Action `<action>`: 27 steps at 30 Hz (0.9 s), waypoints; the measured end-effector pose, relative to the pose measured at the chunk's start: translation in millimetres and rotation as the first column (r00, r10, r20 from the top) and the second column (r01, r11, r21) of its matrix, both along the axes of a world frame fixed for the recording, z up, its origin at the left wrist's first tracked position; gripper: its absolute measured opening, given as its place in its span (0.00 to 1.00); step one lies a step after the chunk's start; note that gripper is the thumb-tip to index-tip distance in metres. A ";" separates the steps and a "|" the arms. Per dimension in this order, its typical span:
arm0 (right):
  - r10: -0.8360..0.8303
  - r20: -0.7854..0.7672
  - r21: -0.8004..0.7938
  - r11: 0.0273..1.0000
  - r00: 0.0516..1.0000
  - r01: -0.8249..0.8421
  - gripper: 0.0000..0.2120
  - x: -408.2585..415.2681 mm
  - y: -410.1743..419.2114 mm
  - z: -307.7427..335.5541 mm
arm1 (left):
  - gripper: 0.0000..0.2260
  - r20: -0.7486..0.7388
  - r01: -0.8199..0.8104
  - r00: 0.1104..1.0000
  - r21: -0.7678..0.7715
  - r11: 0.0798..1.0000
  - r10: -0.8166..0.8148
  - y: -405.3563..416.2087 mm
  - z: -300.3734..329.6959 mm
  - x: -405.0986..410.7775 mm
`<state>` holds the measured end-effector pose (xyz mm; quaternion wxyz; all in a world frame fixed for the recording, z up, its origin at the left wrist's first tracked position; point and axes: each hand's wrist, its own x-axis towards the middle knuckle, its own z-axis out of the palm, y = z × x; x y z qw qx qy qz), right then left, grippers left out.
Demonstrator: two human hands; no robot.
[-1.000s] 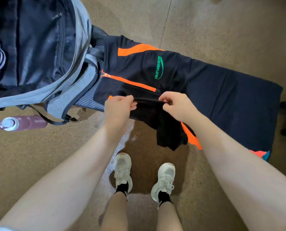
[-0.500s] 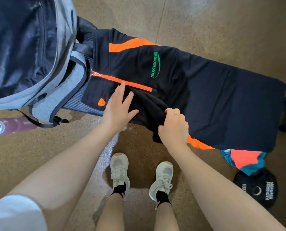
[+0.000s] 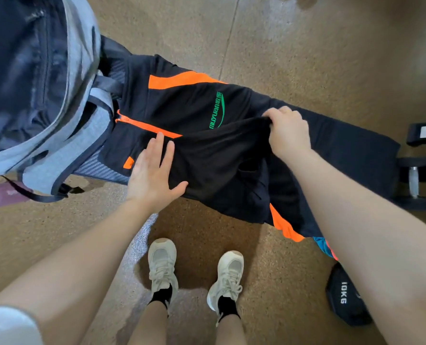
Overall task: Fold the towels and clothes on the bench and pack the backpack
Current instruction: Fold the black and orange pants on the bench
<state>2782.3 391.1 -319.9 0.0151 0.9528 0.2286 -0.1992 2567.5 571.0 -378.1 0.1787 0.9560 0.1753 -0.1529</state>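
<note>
left hand (image 3: 152, 175) flat on jacket (image 3: 182, 105) | right hand (image 3: 287, 131) pinches folded edge | backpack (image 3: 45, 78) touching jacket's left | floor (image 3: 306, 46) beyond

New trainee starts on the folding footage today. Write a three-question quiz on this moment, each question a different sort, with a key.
1. True or false: the left hand lies flat with straight fingers on the black jacket.
2. Multiple choice: what does the right hand do? A. rests on the grey backpack. B. pinches a fold of the jacket and lifts it. C. holds the weight plate.
3. Fill in: the stripes and zip on the jacket are ____.

Key: 1 true. 2 B. 3 orange.
</note>
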 end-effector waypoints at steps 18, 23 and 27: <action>-0.394 -0.109 0.140 0.903 0.913 0.406 0.17 -168.2 -99.7 -32.8 | 0.27 0.335 0.657 0.692 0.076 0.750 -0.640 -138.7 20.6 39.1; -0.351 -0.076 0.147 0.922 0.933 0.359 0.07 -158.5 -104.2 -39.3 | 0.12 -0.058 0.685 0.725 0.164 0.709 -0.687 -151.2 40.4 65.7; -0.418 -0.234 0.267 0.841 0.878 0.471 0.07 -155.0 -119.0 -33.0 | 0.13 -0.029 0.525 0.848 0.177 0.832 -0.529 -156.7 60.8 70.2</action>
